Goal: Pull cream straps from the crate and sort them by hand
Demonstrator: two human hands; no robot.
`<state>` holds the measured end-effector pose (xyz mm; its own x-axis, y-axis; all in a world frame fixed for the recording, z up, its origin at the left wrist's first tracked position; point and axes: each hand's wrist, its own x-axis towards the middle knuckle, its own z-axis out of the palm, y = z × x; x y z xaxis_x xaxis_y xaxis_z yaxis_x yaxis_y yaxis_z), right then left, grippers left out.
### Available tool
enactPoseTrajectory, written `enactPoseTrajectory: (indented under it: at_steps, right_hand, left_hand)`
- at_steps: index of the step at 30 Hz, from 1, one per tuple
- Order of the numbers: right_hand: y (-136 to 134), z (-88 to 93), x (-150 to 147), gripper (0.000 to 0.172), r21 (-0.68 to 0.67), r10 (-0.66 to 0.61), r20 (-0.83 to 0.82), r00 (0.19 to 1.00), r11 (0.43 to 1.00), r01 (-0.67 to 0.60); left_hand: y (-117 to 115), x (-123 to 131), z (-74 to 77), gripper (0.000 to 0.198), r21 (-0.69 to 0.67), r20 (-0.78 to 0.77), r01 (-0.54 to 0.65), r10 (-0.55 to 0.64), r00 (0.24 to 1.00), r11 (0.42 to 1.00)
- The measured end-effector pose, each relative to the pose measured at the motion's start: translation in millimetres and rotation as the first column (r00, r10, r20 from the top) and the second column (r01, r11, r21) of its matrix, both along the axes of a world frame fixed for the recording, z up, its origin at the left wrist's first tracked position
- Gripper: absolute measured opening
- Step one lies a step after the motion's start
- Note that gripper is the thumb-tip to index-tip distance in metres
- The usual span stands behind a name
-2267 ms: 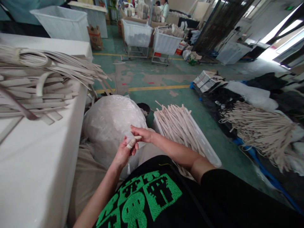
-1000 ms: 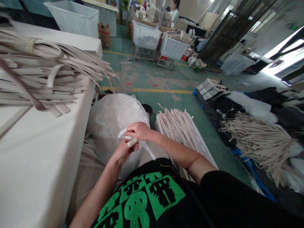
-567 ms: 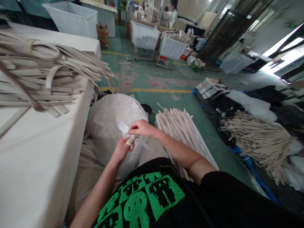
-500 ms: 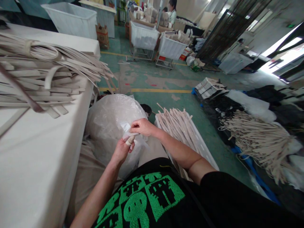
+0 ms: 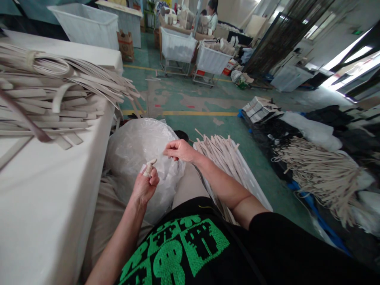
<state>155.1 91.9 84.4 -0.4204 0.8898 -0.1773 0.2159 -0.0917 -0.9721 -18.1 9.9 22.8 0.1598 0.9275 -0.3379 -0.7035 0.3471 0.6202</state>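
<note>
My left hand point(image 5: 146, 183) is held above a round container lined with clear plastic point(image 5: 135, 136). Pale wraps point(image 5: 148, 169) cover its thumb or index finger, and the other fingers are curled in. A small whitish bit shows by the wrapped fingers, too unclear to name. Higher and to the right, my right hand point(image 5: 180, 150) has thumb and fingertips pinched together over the same plastic. Whatever lies in that pinch is too small to make out. The two hands are apart.
On the left, a white-covered table point(image 5: 59, 190) bears bundled beige strips point(image 5: 68, 73). More strips point(image 5: 218, 154) fill a white crate at my right side. Further right, beige strips point(image 5: 320, 170) lie on dark sheeting. Wheeled white bins point(image 5: 212, 59) and a person point(image 5: 212, 18) are beyond.
My hands were together at a piece of whitish film and have separated. The left has moved left, its wrapped finger now pointing up; the right has risen slightly.
</note>
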Motion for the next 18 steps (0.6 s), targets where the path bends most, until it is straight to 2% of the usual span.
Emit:
enactPoseTrajectory:
  at_steps: [3, 6, 9, 12, 14, 16, 18]
  right_hand:
    - [-0.2, -1.4, -2.7, 0.034, -0.006, 0.046, 0.023, 0.999, 0.999, -0.046]
    - [-1.7, -5.2, -11.5, 0.026, -0.002, 0.105, 0.019, 0.994, 0.994, -0.105]
    - [-1.7, -8.8, -22.2, 0.024, 0.023, 0.137, 0.016, 0.99, 0.99, -0.137]
    - [2.6, -10.0, -28.8, 0.027, 0.039, 0.112, 0.0, 0.994, 0.993, -0.112]
    - [7.2, -9.7, -30.5, 0.028, 0.044, 0.078, -0.009, 0.997, 0.996, -0.077]
    - [11.9, -9.3, -30.8, 0.028, 0.053, 0.045, -0.009, 0.999, 0.998, -0.045]
    - [15.7, -9.2, -30.3, 0.029, 0.063, 0.028, -0.007, 1.0, 0.998, -0.027]
  left_hand:
    - [-0.3, -1.4, 1.3, 0.046, 0.076, -0.106, 0.033, -0.025, 0.994, 0.997]
    - [-1.5, 0.8, -2.1, 0.054, 0.122, -0.237, 0.123, -0.092, 0.967, 0.985]
    - [-1.9, 3.8, -8.4, 0.055, 0.09, -0.337, 0.157, -0.118, 0.934, 0.984]
    - [-3.7, 5.2, -12.2, 0.053, 0.04, -0.397, 0.17, -0.141, 0.907, 0.985]
    - [-6.5, 5.6, -12.0, 0.054, 0.044, -0.38, 0.243, -0.208, 0.901, 0.969]
    - [-9.2, 6.3, -10.2, 0.063, 0.084, -0.29, 0.304, -0.269, 0.919, 0.949]
    - [-10.4, 7.3, -8.1, 0.07, 0.107, -0.208, 0.294, -0.268, 0.941, 0.95]
